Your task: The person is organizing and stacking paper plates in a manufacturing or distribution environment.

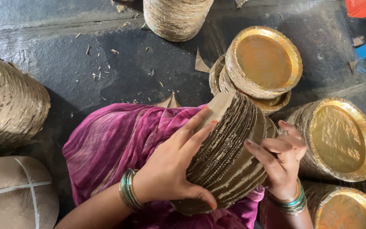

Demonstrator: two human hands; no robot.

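The left hand point(170, 169) is spread wide over a stack of paper plates point(227, 161) lying on its side on the pink cloth point(115, 140). The right hand point(282, 159) grips the stack's other edge. Golden plate stacks point(339, 138) crowd just beyond the right hand; the dark floor point(106, 63) lies open beyond the left.

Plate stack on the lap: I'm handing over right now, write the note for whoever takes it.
Left hand: gripping the near side of the plate stack, fingers spread over its top.
Right hand: on the stack's far side, fingers on the plate rims.
The stack lies on its side on the pink cloth.
Gold plates sit in piles ahead and to the right; a tied bundle lies left.
Done: one bundle tied. Left: this stack is untied.
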